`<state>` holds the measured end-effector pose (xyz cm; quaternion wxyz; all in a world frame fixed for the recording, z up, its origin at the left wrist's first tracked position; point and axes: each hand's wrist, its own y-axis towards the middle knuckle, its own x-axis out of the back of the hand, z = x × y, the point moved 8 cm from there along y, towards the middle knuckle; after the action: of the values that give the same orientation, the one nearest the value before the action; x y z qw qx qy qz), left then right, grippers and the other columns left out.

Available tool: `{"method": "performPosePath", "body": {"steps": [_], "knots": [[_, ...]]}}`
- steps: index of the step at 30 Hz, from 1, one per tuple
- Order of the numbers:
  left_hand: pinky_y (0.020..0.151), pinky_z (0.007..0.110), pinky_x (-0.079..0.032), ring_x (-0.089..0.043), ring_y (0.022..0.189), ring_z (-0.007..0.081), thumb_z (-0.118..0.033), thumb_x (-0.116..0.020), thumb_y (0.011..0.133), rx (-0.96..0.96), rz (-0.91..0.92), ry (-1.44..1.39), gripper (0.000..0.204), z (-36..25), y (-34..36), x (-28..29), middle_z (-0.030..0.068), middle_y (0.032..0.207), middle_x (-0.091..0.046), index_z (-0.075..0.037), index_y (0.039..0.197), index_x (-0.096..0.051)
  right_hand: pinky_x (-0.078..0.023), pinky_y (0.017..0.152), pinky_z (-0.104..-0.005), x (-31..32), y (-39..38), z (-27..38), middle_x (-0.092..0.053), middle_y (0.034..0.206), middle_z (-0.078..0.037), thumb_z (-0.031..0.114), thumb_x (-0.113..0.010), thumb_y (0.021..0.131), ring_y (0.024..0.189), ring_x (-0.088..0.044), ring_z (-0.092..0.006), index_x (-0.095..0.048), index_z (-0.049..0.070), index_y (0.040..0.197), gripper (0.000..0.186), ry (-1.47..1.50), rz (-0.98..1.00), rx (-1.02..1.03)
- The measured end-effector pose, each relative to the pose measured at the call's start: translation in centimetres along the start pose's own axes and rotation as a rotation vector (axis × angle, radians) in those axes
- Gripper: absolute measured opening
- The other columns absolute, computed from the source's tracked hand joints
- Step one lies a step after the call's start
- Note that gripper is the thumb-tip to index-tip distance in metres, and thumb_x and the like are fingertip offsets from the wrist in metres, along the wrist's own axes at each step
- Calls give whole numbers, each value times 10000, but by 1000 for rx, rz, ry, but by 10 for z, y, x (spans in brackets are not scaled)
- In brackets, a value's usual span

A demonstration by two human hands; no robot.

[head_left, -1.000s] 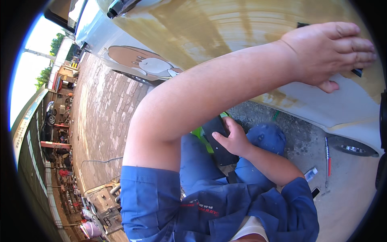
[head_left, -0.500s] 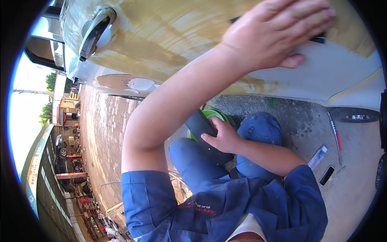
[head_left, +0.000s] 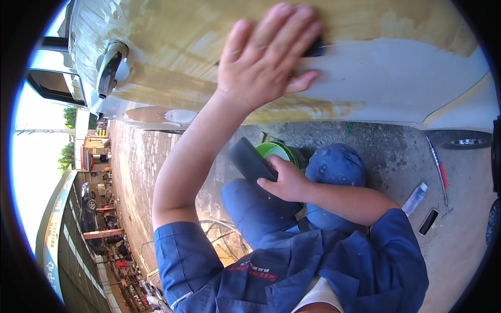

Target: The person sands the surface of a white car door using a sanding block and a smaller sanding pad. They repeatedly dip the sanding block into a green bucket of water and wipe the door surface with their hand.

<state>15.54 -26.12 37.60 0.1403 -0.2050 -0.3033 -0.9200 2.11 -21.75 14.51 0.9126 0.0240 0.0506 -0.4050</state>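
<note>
My left hand (head_left: 263,65) lies flat on a car's body panel (head_left: 386,68), its fingers spread and thumb out to the side. A black flat piece (head_left: 315,48) shows from under it, beside the fingers; the rest is covered by the hand. Yellowish-brown smears streak the pale panel around it. Lower down, my right hand (head_left: 287,178) grips one end of a dark grey flat slab (head_left: 249,159) between thumb and fingers, over my knees. Behind that slab stands a green bucket (head_left: 282,151), partly hidden.
A door handle (head_left: 110,69) sticks out at the panel's left. To the right on the ground lie a thin tool with a red grip (head_left: 442,175), a clear tube (head_left: 415,199) and a black phone (head_left: 429,221). A workshop with parked cars (head_left: 90,197) stretches along the left.
My left hand has slid leftward across the panel, and the black piece under it has moved along. The right hand keeps its grip on the slab, which shows more fully now.
</note>
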Motion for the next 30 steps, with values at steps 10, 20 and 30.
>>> {"method": "performPosePath", "body": {"steps": [10, 20, 30], "knots": [[1286, 442, -48, -207, 1563, 88, -675, -468, 935, -74, 36, -21, 828, -21, 6, -10, -67, 1678, -309, -220, 1617, -354, -518, 960, -399, 8, 9, -4, -683, 1188, -212, 175, -748, 885, 1119, -667, -290, -541, -49, 1303, 517, -21, -75, 21], [1274, 454, -125, -300, 1522, 136, -667, -541, 889, -100, -93, 3, 806, -65, 67, 2, -60, 1617, -415, -214, 1551, -463, -516, 967, -437, 12, 3, 7, -669, 1215, -249, 225, -747, 880, 1138, -663, -354, -537, -48, 1314, 554, -50, -41, 34], [1278, 493, -45, -268, 1553, 124, -682, -517, 916, 5, -32, 170, 768, 5, -33, 7, -78, 1658, -356, -264, 1559, -471, -536, 885, -425, 1, 6, -6, -677, 1147, -254, 295, -757, 878, 1005, -690, -345, -496, -68, 1371, 666, 27, 33, -31]]}}
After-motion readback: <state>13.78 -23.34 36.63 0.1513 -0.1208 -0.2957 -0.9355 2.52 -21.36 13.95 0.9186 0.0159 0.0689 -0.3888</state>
